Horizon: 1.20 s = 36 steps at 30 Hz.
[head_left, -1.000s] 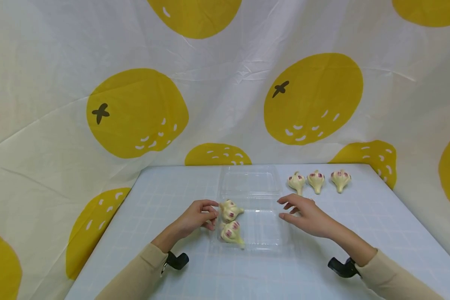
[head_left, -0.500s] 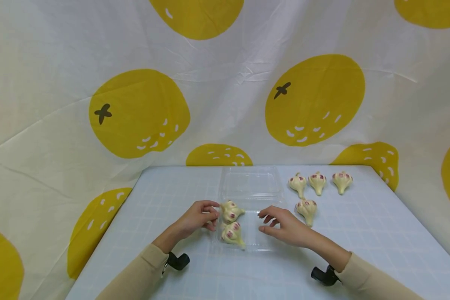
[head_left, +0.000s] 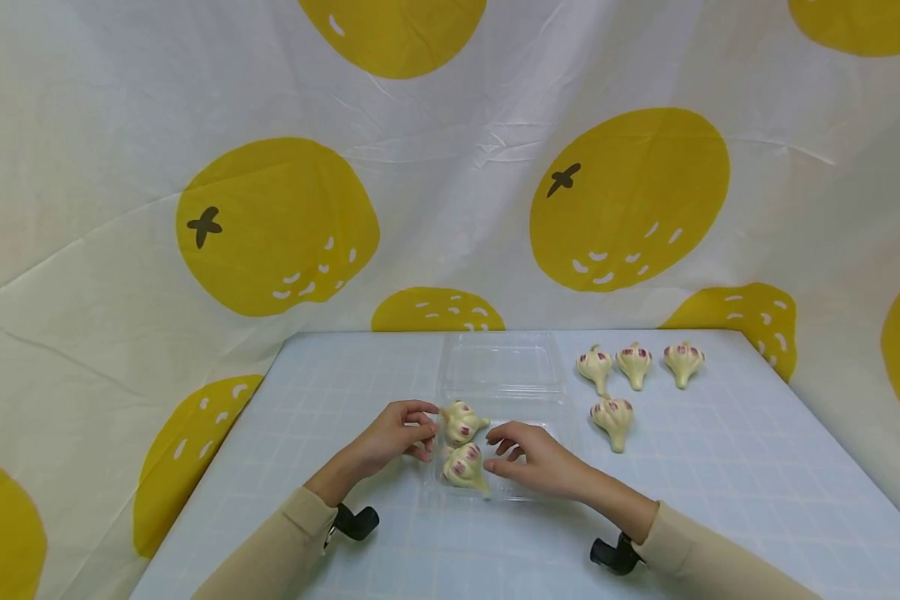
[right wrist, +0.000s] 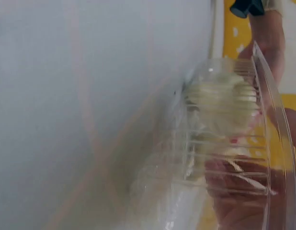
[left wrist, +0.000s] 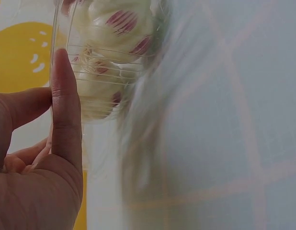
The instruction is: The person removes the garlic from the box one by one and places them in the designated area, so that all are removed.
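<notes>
The clear plastic container (head_left: 525, 497) lies with its lid folded back, its base holding two garlic bulbs, one behind (head_left: 461, 423) and one in front (head_left: 462, 467), along the left side. At the container's left rim, my left hand (head_left: 393, 433) holds the edge between thumb and finger. The thumb (left wrist: 65, 110) lies along the ribbed wall in the left wrist view. Over the container base, my right hand (head_left: 536, 460) has loosely bent fingers with nothing visible between them. Its fingertips are just right of the two bulbs. The right wrist view shows part of it blurred through the wall.
On the right, three garlic bulbs stand in a back row: left (head_left: 594, 367), middle (head_left: 634, 365) and right (head_left: 683, 362). Another bulb (head_left: 612, 421) lies nearer, beside the container. The lid (head_left: 502, 367) lies toward the back. A fruit-print cloth (head_left: 450, 167) hangs behind the table.
My right hand has moved left, from beside the nearer loose bulb to the bulbs inside the container, uncovering that loose bulb. My left hand and all the bulbs have stayed put.
</notes>
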Tool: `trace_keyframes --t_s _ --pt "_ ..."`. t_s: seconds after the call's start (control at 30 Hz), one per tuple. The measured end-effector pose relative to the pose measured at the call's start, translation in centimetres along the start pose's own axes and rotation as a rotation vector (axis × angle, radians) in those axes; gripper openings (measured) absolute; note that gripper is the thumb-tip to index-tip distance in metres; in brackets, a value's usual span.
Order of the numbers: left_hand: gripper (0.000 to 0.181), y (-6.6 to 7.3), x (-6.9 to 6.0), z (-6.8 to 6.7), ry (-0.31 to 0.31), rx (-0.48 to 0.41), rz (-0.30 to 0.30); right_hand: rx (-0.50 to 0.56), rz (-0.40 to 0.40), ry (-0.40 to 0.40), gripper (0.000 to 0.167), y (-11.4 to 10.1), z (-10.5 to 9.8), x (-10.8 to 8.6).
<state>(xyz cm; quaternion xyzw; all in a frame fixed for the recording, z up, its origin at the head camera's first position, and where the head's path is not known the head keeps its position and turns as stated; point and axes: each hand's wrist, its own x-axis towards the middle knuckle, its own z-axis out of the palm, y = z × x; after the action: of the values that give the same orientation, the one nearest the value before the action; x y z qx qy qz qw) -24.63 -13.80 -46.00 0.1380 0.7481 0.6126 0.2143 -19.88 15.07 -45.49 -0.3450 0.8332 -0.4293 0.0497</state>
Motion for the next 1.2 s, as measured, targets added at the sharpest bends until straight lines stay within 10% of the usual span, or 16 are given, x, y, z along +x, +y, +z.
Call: trace_keyframes --t_s 1.2 --pt "0.047 -0.3 0.3 -0.2 -0.006 0.012 0.011 -0.032 0.189 -0.044 0.046 -1.4 2.7 3.3"
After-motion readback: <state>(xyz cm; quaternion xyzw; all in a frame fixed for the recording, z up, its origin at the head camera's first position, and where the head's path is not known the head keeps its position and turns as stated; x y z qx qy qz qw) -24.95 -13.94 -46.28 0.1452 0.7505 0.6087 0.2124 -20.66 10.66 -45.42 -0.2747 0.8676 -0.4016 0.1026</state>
